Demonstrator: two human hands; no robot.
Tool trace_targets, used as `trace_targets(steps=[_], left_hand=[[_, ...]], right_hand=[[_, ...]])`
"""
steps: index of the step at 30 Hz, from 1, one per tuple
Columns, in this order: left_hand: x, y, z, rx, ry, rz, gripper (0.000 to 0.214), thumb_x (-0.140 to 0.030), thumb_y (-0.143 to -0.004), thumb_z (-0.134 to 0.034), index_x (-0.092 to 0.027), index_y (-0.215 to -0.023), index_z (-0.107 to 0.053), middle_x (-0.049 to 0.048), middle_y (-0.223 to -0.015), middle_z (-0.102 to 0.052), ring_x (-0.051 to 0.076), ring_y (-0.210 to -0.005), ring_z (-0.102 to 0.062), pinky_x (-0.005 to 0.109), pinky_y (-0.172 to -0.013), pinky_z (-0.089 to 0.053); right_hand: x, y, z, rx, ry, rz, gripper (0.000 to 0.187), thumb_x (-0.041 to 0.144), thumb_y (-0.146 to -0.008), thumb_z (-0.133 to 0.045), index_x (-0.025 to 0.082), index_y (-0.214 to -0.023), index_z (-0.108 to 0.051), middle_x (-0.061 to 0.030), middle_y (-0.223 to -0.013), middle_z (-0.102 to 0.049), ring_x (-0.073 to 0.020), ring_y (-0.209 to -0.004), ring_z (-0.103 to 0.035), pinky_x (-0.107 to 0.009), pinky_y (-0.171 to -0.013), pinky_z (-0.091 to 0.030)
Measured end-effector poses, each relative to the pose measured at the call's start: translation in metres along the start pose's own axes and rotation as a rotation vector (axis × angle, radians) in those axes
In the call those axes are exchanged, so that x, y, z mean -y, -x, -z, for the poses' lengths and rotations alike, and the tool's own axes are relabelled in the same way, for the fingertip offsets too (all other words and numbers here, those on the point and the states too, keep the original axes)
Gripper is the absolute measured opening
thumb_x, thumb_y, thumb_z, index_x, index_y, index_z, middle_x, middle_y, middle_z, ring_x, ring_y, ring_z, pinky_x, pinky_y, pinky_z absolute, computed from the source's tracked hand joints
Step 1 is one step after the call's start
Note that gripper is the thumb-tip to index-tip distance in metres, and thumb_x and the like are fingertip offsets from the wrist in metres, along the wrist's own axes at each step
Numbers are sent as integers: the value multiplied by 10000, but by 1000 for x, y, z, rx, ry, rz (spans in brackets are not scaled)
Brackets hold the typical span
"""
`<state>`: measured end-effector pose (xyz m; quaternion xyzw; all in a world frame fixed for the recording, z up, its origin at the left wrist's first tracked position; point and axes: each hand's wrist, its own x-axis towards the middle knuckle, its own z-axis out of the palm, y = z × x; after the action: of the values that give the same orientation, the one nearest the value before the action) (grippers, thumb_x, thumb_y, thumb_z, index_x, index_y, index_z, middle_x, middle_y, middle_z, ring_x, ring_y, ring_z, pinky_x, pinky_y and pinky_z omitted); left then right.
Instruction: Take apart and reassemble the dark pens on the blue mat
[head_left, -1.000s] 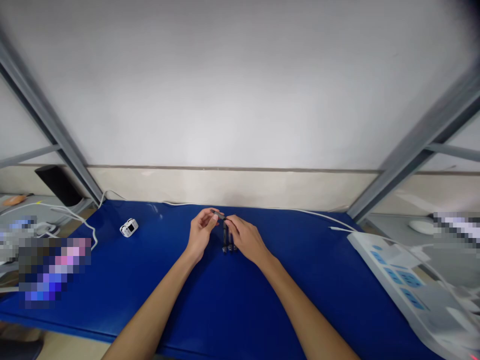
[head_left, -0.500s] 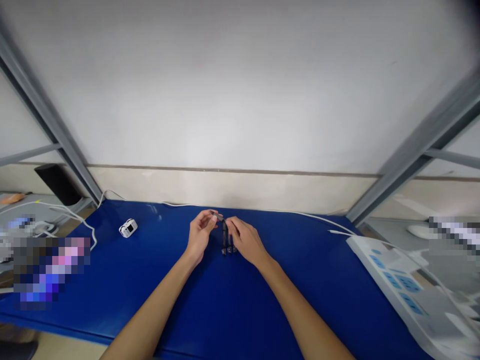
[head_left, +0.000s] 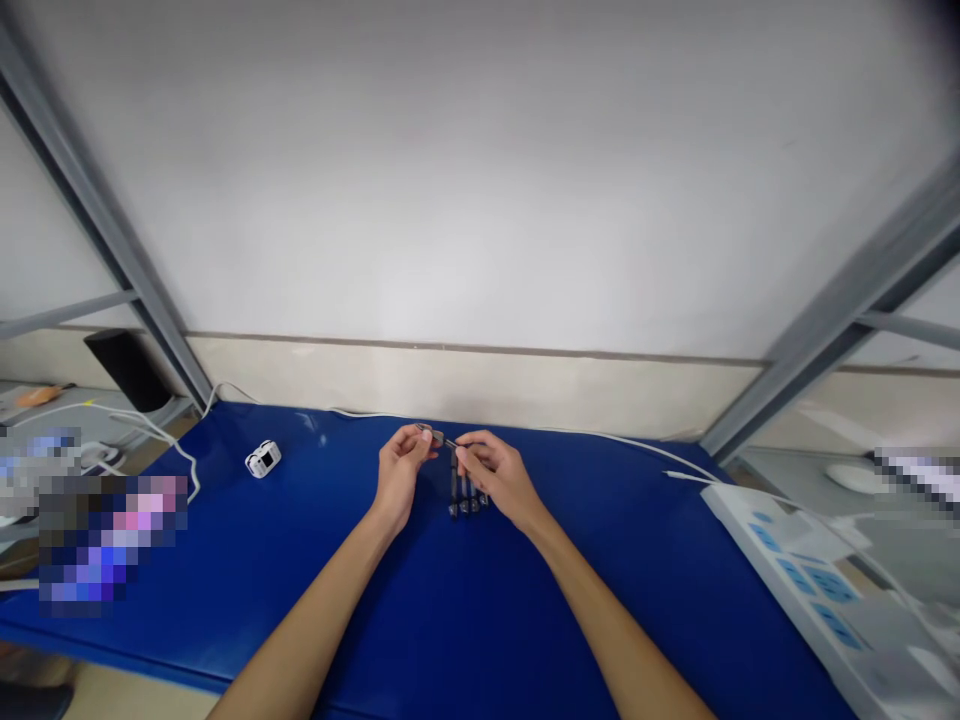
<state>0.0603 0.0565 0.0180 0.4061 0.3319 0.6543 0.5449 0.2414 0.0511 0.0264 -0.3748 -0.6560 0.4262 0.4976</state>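
Above the blue table, thumb and fingers of my left hand (head_left: pixel 396 472) are closed on a small grey and black piece (head_left: pixel 439 438). My right hand (head_left: pixel 504 482) faces it a short way off, its fingertips pinching a thin dark rod (head_left: pixel 450 443) that points toward that piece. Between and below the hands are several slim dark strips (head_left: pixel 454 482) side by side, with knobby black ends (head_left: pixel 464 507) toward me. Their upper parts are partly hidden by my right fingers. I cannot make out exactly what kind of parts these are.
A small white device with a black window (head_left: pixel 263 460) lies on the blue table (head_left: pixel 450 620) to the left. White cables (head_left: pixel 679 474) run along the wall edge. At right is a white panel with blue patches (head_left: pixel 795 577); a black cylinder (head_left: pixel 129 368) stands far left.
My right hand has opened up slightly and moved a little right, its fingers less curled. More of the dark strips and their ends show. The whole view has shifted slightly.
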Motion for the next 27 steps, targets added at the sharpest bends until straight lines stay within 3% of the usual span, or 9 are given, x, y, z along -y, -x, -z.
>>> trace_targets(steps=[4, 7, 9, 13, 16, 21, 25, 27], left_hand=[[-4, -1, 1, -6, -6, 29, 376, -464, -766, -859, -164, -919, -692, 97, -915, -773, 235, -886, -751, 332, -781, -570], [-10, 0, 1, 118, -119, 3, 365, -464, -795, -835, -165, -946, -691, 96, -843, -782, 213, -749, -739, 321, -702, -559], [-13, 1, 2, 208, -195, -9, 340, -471, -822, -808, -164, -922, -702, 96, -817, -784, 197, -694, -720, 305, -663, -543], [-11, 1, 4, 282, -338, 11, 360, -524, -856, -753, -165, -878, -732, 100, -796, -785, 193, -658, -706, 292, -616, -527], [-3, 3, 4, 293, -438, 1, 340, -511, -844, -762, -172, -871, -749, 88, -780, -782, 209, -675, -715, 299, -622, -530], [6, 9, 1, 274, -676, -155, 253, -454, -886, -717, -210, -835, -757, 45, -757, -759, 207, -688, -695, 329, -703, -531], [-6, 13, -7, 204, -765, -353, 204, -439, -836, -771, -250, -906, -740, 55, -862, -734, 240, -807, -677, 377, -807, -525], [-16, 26, -16, 141, -722, -420, 255, -439, -778, -829, -273, -949, -738, 83, -943, -718, 283, -909, -666, 435, -888, -520]], right_hand=[[-3, -2, 3, -140, -218, -64, 290, 487, -924, -733, 204, -984, -714, -20, -767, -686, -105, -496, -475, -258, -456, -361], [-6, -6, 4, -255, -377, -84, 291, 480, -907, -762, 192, -887, -723, 27, -633, -568, -94, -484, -444, -244, -444, -346], [-7, -8, 5, -299, -481, -71, 277, 464, -877, -802, 196, -884, -734, 26, -650, -566, -105, -541, -488, -238, -475, -388], [-2, -10, 6, -318, -567, -68, 310, 446, -819, -863, 223, -1009, -761, -52, -974, -736, -191, -903, -682, -288, -741, -549], [1, -9, 7, -280, -590, -91, 372, 468, -824, -855, 225, -1083, -746, -97, -1146, -757, -269, -1136, -690, -388, -962, -538], [-4, -6, 6, -368, -572, -119, 357, 465, -805, -870, 195, -986, -725, -96, -1011, -777, -284, -1021, -738, -435, -962, -551], [-8, -8, 10, -399, -726, -119, 326, 454, -801, -877, 227, -912, -671, -18, -891, -716, -204, -861, -709, -387, -874, -584], [-6, -10, 17, -389, -838, -101, 320, 469, -823, -857, 248, -907, -642, 37, -761, -613, -147, -697, -625, -337, -750, -587]])
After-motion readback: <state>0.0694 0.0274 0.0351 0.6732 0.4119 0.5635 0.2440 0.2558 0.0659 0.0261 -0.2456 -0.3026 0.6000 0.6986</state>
